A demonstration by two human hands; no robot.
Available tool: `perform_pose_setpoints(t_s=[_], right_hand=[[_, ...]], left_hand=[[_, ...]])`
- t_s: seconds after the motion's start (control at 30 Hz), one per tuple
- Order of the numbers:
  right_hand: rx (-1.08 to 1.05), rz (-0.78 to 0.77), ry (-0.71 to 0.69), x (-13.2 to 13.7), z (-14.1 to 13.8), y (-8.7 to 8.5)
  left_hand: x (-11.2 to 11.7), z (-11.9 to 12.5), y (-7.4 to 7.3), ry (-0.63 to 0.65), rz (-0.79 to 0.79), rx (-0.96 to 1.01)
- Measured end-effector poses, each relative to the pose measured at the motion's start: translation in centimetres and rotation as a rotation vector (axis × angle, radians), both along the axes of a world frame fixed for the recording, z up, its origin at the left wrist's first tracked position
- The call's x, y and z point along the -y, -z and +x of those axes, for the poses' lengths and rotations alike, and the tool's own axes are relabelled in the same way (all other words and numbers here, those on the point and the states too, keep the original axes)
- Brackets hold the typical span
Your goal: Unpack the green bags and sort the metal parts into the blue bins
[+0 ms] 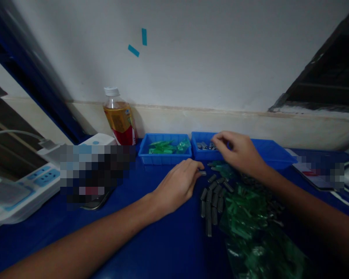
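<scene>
My left hand [178,184] is just above the blue table, thumb and fingertips closed on a small grey metal piece [203,173]. My right hand [235,151] reaches over a blue bin [208,155] of small silvery parts [202,145]. Its thumb and index finger are pinched together; anything between them is too small or hidden to tell. Between and below the hands lie several short grey bars [215,198] in rough rows. A clear plastic bag of green pieces [246,213] lies beside them, partly under my right forearm.
Left of the bin stands another blue bin [164,159] with green pieces. A drink bottle [119,120] stands by the wall, near a white power strip [43,178] and a partly blurred phone [97,201]. Another blue tray [275,153] sits behind my right wrist.
</scene>
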State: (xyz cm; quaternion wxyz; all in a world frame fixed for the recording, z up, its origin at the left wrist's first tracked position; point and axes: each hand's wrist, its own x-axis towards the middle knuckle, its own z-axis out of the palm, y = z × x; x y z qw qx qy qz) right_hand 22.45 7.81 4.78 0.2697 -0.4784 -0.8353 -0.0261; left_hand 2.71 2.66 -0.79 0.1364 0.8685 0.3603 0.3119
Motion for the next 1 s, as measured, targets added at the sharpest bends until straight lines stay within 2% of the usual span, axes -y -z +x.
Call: perform_pose_setpoints(t_s=[0.1, 0.2, 0.3, 0.4, 0.53, 0.67, 0.83, 1.0], right_hand=[[0.056, 0.073, -0.153, 4.9, -0.1, 2.0], [0.205, 0.098, -0.142, 7.4, -0.4, 3.6], [0.248, 0.127, -0.136, 7.7, -0.7, 4.1], [0.170, 0.129, -0.145, 7.4, -0.7, 3.9], [0.071, 0.041, -0.163, 7.4, -0.4, 3.8], [0.066, -0.007, -0.181, 7.5, -0.4, 3.9], [0.011, 0.051, -0.170, 7.6, -0.4, 4.3], [0.049, 0.151, -0.195, 8.0, -0.4, 4.2]], left_hand=[[0.0, 0.0, 0.1, -0.004, -0.027, 0.036], [0.1, 0.0, -0.1, 0.041, -0.067, 0.029], [0.3, 0.0, -0.3, 0.086, -0.091, 0.031], [0.5, -0.1, -0.6, 0.116, -0.092, 0.055], [0.7, -0.2, -0.7, 0.171, -0.055, 0.025], [0.6, -0.2, -0.8, 0.162, -0.032, -0.029], [0.6, -0.1, -1.0, 0.091, -0.032, -0.049], [0.6, 0.0, -1.1, 0.105, -0.023, -0.109]])
